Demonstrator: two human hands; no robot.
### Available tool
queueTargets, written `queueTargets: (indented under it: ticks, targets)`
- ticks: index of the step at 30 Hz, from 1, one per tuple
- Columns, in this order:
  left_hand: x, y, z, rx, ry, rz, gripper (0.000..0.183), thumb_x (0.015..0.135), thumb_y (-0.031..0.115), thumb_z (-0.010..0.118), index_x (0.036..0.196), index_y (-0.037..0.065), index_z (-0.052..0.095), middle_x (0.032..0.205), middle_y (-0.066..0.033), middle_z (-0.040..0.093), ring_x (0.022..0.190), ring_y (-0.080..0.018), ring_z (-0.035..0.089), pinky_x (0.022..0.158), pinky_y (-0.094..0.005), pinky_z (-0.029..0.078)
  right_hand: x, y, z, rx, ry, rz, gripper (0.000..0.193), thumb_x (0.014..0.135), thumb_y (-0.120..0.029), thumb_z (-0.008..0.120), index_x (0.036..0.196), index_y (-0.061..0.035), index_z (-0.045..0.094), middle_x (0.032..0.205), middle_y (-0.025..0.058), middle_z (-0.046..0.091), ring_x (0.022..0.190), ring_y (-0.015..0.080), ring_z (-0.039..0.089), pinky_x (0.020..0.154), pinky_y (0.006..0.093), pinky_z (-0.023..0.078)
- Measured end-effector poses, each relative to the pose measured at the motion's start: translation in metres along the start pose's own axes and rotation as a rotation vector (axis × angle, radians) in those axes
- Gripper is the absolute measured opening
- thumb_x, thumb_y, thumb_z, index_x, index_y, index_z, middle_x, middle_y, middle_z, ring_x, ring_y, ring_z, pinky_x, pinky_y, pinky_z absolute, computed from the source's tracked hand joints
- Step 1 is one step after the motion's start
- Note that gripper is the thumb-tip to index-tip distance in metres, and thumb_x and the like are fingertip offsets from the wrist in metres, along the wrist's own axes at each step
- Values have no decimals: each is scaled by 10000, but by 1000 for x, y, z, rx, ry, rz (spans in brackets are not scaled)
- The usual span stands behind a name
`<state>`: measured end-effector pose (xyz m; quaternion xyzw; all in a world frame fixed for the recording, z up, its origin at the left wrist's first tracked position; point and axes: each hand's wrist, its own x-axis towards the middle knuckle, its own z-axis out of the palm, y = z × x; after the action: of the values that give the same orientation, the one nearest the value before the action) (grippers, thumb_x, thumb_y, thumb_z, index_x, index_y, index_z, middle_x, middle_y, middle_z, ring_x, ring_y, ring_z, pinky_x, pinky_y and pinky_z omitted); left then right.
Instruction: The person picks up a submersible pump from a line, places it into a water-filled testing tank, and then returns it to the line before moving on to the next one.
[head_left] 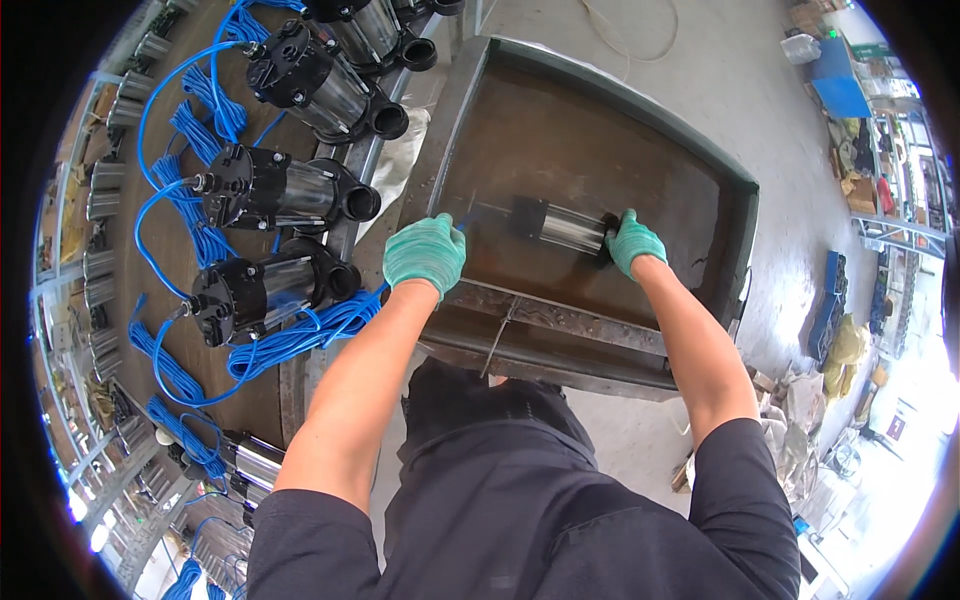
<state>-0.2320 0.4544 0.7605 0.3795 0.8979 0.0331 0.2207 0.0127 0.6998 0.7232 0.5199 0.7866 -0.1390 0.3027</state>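
Observation:
A submersible pump (572, 229) with a silver cylindrical body and dark ends lies on its side in the brown water of a metal tank (655, 90). My right hand (635, 243), in a green knit glove, is closed on the pump's dark right end. My left hand (426, 255), gloved the same way, is a fist over the tank's left edge. Blue cable (345, 318) emerges below this fist, and a faint blue trace shows in the water beside it. The fingers' undersides are hidden.
Several similar black-and-silver pumps (285, 190) lie on a bench (150, 255) left of the tank, with coiled blue cables. Across the floor at right stand shelves (905, 235), a blue box (838, 78) and crumpled bags (795, 405). A thin hose (655, 58) lies beyond the tank.

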Motion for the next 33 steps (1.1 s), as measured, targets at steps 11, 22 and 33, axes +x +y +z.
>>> queueTargets:
  ticks: [11,22,33]
  targets:
    - [-1,-5,2,-68,40,14,254,966,333,570,1001,137,726,920,-166,744,874,-398,708,776,-523,554,9,-2,11,11,22,72,805,897,-339,688,1543,11,357,1211,283,704,1142,424,684,969,483,557]
    - [-26,-43,-28,-1046,210,196,188,953,130,735,1109,25,740,925,-23,739,838,-97,649,784,-275,537,-133,39,-102,-46,274,-181,478,841,-262,750,1269,-96,616,1131,188,724,1075,411,687,917,493,562]
    - [-183,-101,-116,-1207,289,38,249,993,198,706,1159,14,704,762,45,576,601,-27,434,526,-210,330,-251,71,-103,464,283,-350,109,828,-96,694,926,-49,692,851,224,703,761,404,688,713,435,559]
